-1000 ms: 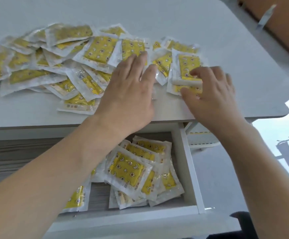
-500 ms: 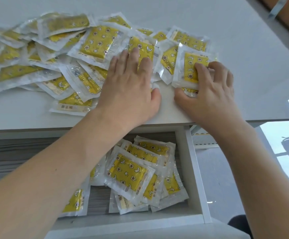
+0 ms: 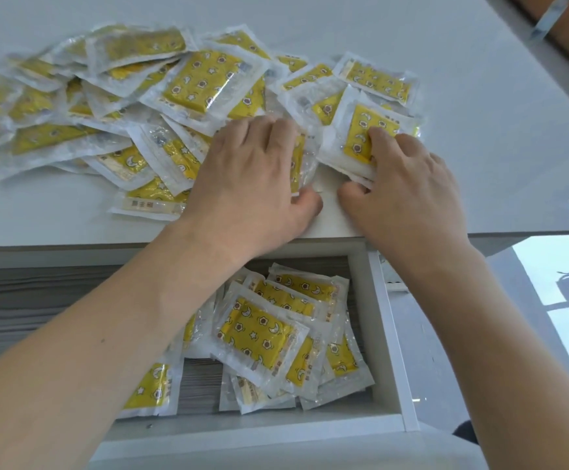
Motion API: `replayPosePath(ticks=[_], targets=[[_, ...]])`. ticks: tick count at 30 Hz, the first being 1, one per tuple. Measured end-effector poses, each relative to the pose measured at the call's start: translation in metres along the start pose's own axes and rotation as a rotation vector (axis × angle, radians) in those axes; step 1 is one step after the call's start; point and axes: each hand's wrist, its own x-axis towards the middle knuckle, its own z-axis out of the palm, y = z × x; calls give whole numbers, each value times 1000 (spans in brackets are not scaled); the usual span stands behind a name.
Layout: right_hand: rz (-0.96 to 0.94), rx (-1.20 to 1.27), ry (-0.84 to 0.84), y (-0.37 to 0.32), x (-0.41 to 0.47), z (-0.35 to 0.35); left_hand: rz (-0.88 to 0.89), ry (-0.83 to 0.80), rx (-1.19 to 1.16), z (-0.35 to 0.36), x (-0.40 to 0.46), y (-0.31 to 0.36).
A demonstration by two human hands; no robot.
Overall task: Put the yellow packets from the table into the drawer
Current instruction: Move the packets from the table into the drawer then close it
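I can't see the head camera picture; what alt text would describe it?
Two bare hands gather clear-wrapped yellow packets on a white table: the left hand curls over one, the right hand grips another. Below, an open white drawer already holds several.

Yellow packets (image 3: 205,83) lie heaped on the white table (image 3: 479,130); more fill the open drawer (image 3: 383,334).

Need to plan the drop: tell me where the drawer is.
In the head view, the open drawer sits bottom centre, below the table edge, beneath both wrists, packets already inside.
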Motion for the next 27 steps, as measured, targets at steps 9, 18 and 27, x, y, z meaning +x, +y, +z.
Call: replayPosePath(ticks=[9, 18, 27], targets=[[56, 276, 251, 15, -9, 16, 168, -55, 12, -6, -37, -13], [98, 450, 332, 10, -15, 16, 317, -154, -220, -11, -36, -10], [54, 459, 308, 9, -16, 15, 379, 4, -198, 1, -61, -9]])
